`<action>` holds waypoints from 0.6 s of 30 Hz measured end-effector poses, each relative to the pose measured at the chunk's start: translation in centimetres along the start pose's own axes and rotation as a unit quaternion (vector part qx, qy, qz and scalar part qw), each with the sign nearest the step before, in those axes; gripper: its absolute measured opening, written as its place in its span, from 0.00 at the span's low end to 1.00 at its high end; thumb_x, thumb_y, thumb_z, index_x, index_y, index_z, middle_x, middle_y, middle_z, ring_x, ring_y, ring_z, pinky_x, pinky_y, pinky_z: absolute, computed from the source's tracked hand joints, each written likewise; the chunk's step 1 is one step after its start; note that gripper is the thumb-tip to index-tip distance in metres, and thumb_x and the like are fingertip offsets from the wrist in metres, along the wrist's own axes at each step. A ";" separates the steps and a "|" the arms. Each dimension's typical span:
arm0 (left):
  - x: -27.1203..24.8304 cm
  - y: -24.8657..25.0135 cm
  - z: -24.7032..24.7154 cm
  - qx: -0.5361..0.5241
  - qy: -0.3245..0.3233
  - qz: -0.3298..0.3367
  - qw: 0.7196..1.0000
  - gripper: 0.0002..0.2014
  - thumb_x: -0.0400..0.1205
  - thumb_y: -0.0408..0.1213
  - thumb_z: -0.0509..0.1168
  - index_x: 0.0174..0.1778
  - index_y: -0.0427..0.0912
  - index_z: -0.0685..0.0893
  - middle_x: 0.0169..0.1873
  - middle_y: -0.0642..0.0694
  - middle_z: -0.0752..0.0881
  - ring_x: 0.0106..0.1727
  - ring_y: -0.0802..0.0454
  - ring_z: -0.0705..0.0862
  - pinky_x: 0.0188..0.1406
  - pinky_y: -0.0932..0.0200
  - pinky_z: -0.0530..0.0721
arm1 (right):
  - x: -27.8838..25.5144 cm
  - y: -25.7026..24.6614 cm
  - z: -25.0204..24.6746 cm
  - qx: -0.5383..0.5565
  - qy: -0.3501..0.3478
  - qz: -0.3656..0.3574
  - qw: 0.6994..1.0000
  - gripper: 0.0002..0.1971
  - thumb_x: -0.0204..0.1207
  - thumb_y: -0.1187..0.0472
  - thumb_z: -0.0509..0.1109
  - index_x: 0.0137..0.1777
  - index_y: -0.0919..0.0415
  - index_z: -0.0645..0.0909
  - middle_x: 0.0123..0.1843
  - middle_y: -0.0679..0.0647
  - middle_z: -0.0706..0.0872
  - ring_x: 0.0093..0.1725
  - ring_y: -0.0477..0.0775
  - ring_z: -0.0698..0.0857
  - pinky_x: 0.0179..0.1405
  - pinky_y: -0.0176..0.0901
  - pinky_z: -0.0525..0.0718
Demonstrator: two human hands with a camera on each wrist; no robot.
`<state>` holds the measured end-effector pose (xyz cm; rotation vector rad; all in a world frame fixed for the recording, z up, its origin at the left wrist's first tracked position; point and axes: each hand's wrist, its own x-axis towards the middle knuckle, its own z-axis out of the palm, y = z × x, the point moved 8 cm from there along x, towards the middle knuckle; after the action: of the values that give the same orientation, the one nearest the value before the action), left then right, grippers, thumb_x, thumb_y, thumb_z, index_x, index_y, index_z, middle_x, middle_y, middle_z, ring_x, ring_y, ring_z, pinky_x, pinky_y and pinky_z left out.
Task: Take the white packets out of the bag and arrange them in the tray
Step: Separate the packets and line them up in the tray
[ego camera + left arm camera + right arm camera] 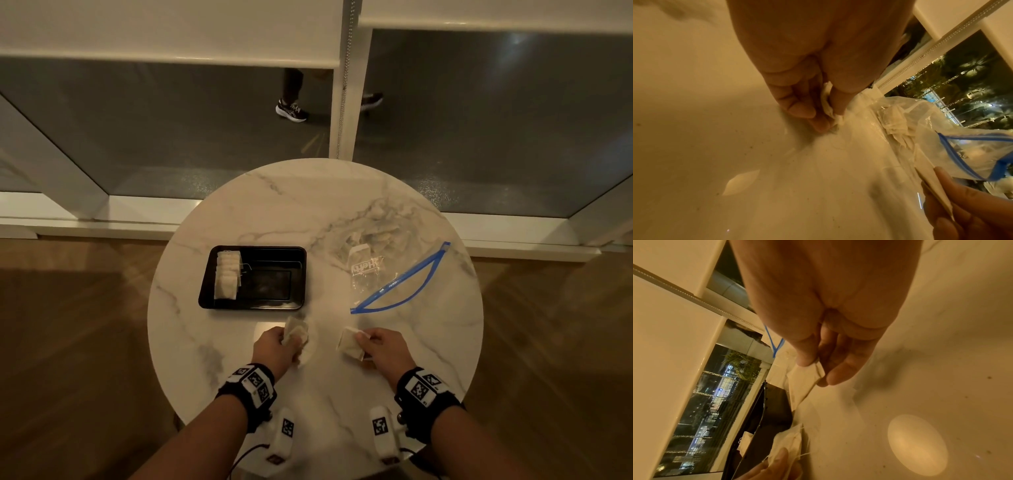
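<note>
A black tray (267, 305) lies left of centre on the round marble table (308, 205), with a row of several white packets (227, 274) along its left side. The clear zip bag (373, 260) with a blue seal lies open at the right, more packets showing inside it (894, 120). Just in front of the tray, my left hand (275, 346) pinches a crumpled white packet (297, 334), also seen between its fingers (828, 104). My right hand (385, 346) pinches another white packet (351, 344) by its corner, thumb on top of that packet (803, 382).
The table's edge curves close around both wrists. Behind the table stand a white window frame (346, 102) and glass; a person's shoes (291, 111) show beyond the glass. Wooden floor (68, 325) lies on both sides.
</note>
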<state>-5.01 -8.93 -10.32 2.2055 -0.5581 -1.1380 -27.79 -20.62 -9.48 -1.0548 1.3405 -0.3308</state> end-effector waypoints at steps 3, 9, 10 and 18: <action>-0.1 -0.3 -0.6 0.067 0.008 -0.011 0.998 0.16 0.73 0.44 0.77 0.54 0.51 0.82 0.47 0.50 0.87 0.47 0.53 0.86 0.42 0.64 0.81 | -0.2 0.1 0.0 -0.003 0.001 -0.001 1.000 0.07 0.80 0.63 0.74 0.43 0.68 0.86 0.36 0.60 0.88 0.33 0.55 0.86 0.29 0.43 0.86; -1.2 0.4 -2.4 0.096 0.071 0.056 0.991 0.20 0.76 0.41 0.76 0.63 0.47 0.81 0.57 0.52 0.80 0.51 0.54 0.83 0.56 0.61 0.83 | -0.2 -0.5 0.9 -0.029 -0.024 -0.011 0.999 0.07 0.77 0.60 0.76 0.44 0.65 0.89 0.39 0.61 0.90 0.36 0.55 0.88 0.37 0.49 0.89; -1.3 0.6 -1.9 0.064 0.051 0.068 0.994 0.15 0.77 0.44 0.75 0.58 0.49 0.84 0.53 0.54 0.84 0.49 0.54 0.85 0.54 0.59 0.85 | -0.3 -0.7 1.4 -0.031 -0.036 -0.011 0.999 0.06 0.77 0.60 0.76 0.45 0.64 0.89 0.39 0.59 0.90 0.37 0.53 0.87 0.35 0.46 0.87; -2.9 2.9 1.7 -0.094 -0.105 0.087 0.986 0.04 0.83 0.38 0.72 0.51 0.44 0.88 0.37 0.47 0.92 0.37 0.51 0.89 0.36 0.59 0.86 | -1.0 -2.4 4.8 -0.038 -0.089 -0.017 0.995 0.04 0.78 0.59 0.76 0.45 0.58 0.91 0.39 0.57 0.91 0.38 0.50 0.84 0.33 0.39 0.82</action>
<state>-8.30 -9.80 -7.47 1.8510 -0.6873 -1.2823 -22.89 -19.13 -7.64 -1.1455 1.1839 -0.2074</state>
